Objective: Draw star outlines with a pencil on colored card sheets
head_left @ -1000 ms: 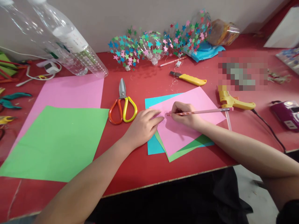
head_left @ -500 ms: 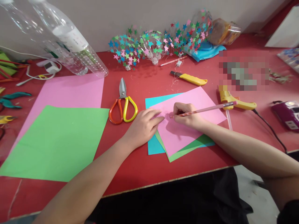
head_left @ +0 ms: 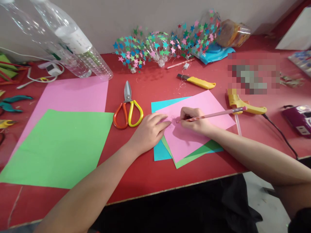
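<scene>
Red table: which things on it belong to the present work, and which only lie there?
In use:
- slim pink pencil, in the right hand
- pink top paper sheet, left hand on its edge

Apparently lying about:
- steel scissors with red and yellow handles
- yellow plastic cutter
- yellow glue gun
- clear plastic bottles

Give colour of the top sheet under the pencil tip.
Pink. The top sheet, under the pencil in the right hand, shows best in the head view.
</scene>
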The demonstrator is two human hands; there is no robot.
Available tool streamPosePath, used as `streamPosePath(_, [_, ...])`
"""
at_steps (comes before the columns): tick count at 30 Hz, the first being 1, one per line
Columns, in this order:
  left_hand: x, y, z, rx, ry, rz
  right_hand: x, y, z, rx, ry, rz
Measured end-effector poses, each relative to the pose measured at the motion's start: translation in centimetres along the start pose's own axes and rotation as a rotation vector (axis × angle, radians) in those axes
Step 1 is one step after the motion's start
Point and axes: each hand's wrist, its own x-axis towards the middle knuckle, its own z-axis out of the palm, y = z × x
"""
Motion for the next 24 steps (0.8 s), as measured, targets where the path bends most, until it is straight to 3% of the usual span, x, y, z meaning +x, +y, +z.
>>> streamPosePath(19, [-0.1,-0.11,0.19,0.018,0.033,0.016,-0.13,-0.12,0.22,-0.051,-0.047,0.003])
streamPosePath(24, [-0.09,-0.11,0.14,0.014,0.023,0.009,-0.17,-0.21,0.39,-0.056,-0.002,0.011])
